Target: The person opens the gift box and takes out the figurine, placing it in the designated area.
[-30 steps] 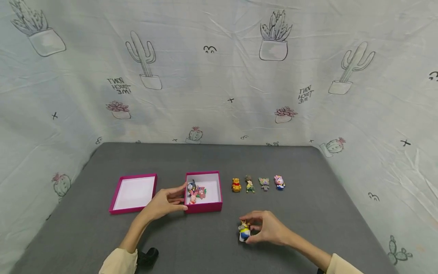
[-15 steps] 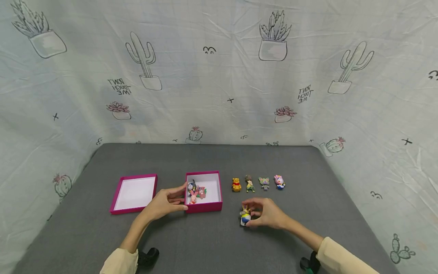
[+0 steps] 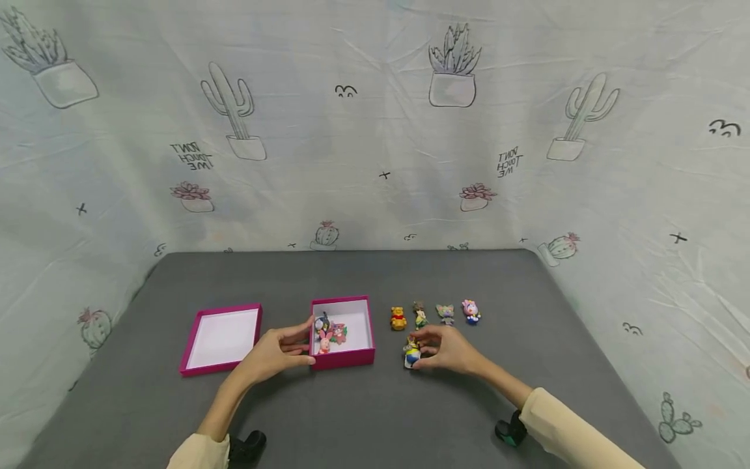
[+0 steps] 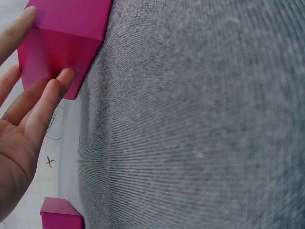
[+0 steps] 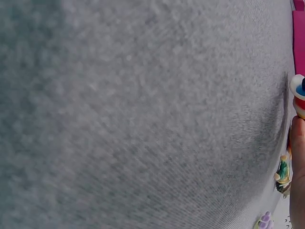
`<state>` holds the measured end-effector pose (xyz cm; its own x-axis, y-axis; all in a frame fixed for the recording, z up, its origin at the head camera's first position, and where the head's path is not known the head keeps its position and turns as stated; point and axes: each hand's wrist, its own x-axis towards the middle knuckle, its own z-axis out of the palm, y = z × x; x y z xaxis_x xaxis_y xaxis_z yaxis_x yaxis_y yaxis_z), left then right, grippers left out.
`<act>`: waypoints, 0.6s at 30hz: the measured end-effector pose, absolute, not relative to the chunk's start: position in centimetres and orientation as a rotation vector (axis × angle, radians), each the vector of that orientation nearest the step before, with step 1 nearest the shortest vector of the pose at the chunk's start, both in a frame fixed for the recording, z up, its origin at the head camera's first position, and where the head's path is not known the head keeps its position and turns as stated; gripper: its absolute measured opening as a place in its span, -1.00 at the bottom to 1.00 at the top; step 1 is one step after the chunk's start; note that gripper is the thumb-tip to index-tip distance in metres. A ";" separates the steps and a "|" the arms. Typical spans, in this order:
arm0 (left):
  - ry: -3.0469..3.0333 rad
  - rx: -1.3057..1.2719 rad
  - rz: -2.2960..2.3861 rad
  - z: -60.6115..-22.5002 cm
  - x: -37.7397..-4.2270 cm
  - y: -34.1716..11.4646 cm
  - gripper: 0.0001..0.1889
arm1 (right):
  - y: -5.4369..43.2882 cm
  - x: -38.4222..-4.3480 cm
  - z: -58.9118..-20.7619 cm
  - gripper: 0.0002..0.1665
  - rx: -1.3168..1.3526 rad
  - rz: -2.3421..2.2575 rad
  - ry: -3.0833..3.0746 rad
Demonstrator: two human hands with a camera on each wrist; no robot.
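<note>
My right hand (image 3: 448, 348) pinches a small yellow-and-blue toy figurine (image 3: 412, 353) with a white base, just in front of a row of other figurines. In the right wrist view only its white base (image 5: 297, 86) and a little of its colouring show, beside a finger (image 5: 299, 157). Fingers and thumb of my left hand (image 3: 274, 355) spread against the left wall of an open pink box (image 3: 351, 358) with a white inside. Several figurines lie in its left part, among them a pink long-eared one (image 3: 325, 342) and a pink flower-like one (image 3: 338, 333).
A pink lid (image 3: 219, 340), white side up, lies left of the box. Right of the box stand a yellow bear in red (image 3: 398, 318), a green-clad figurine (image 3: 420, 315), a grey-purple one (image 3: 445, 313) and a pink-and-blue one (image 3: 471, 311). Printed cloth (image 3: 375, 130) hangs behind the grey table (image 3: 351, 417).
My right hand has carried the yellow-and-blue figurine away from me, up close to the row. The left hand stays at the box. The head view has shifted slightly.
</note>
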<state>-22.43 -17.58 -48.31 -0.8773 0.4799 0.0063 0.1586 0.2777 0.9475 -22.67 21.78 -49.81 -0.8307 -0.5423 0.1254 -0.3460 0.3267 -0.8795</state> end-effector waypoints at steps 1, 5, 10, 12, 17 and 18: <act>2.266 0.591 1.633 -48.3 -22.5 -17.6 -0.18 | 21.8 -22.8 -49.9 -0.39 -0.816 -1.513 2.393; 2.267 0.598 1.631 -48.3 -22.6 -17.8 -0.20 | 21.5 -23.2 -50.0 -0.39 -0.830 -1.501 2.391; 2.287 0.576 1.610 -48.0 -22.7 -17.8 -0.20 | 21.4 -23.7 -50.0 -0.38 -0.846 -1.482 2.395; 2.286 0.564 1.609 -47.9 -22.7 -17.7 -0.19 | 21.4 -23.7 -50.1 -0.38 -0.842 -1.471 2.400; 2.279 0.545 1.613 -48.0 -22.6 -17.5 -0.17 | 21.6 -23.6 -50.3 -0.37 -0.858 -1.410 2.442; 2.278 0.545 1.614 -48.0 -22.5 -17.5 -0.17 | 21.6 -23.6 -50.3 -0.37 -0.869 -1.400 2.450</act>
